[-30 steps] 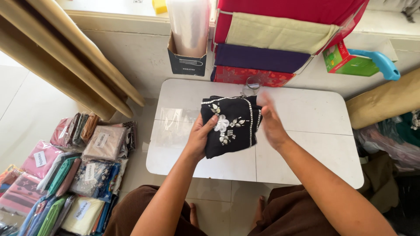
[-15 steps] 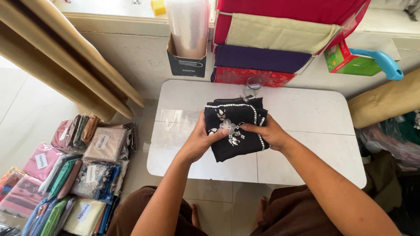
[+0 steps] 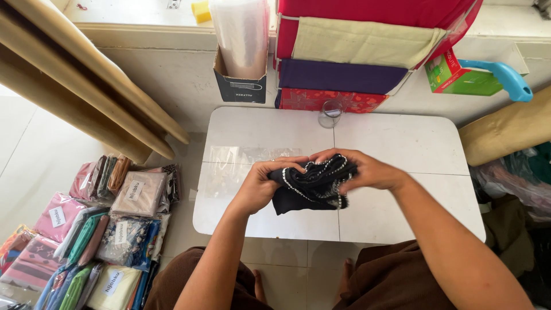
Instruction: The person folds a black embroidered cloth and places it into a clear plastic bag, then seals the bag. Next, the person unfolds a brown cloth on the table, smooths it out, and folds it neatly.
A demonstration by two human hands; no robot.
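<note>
A black cloth with white beaded trim (image 3: 313, 186) is folded into a small bundle over the low white table (image 3: 402, 143). My left hand (image 3: 261, 183) grips its left side with fingers curled over the top edge. My right hand (image 3: 364, 169) presses on its right side from above. Both hands hold the bundle together just above the tabletop. A clear plastic bag (image 3: 238, 163) lies flat on the table to the left of my left hand.
A small clear glass (image 3: 330, 113) stands at the table's far edge. Behind it are stacked fabric boxes (image 3: 356, 51) and a cardboard box with a plastic roll (image 3: 241, 51). Several bagged cloths (image 3: 97, 229) lie on the floor at left. Wooden planks (image 3: 86, 86) lean at upper left.
The cloth was spread out flat showing a floral pattern; it is now folded into a narrower bundle. Both hands have closed in on it from the sides.
</note>
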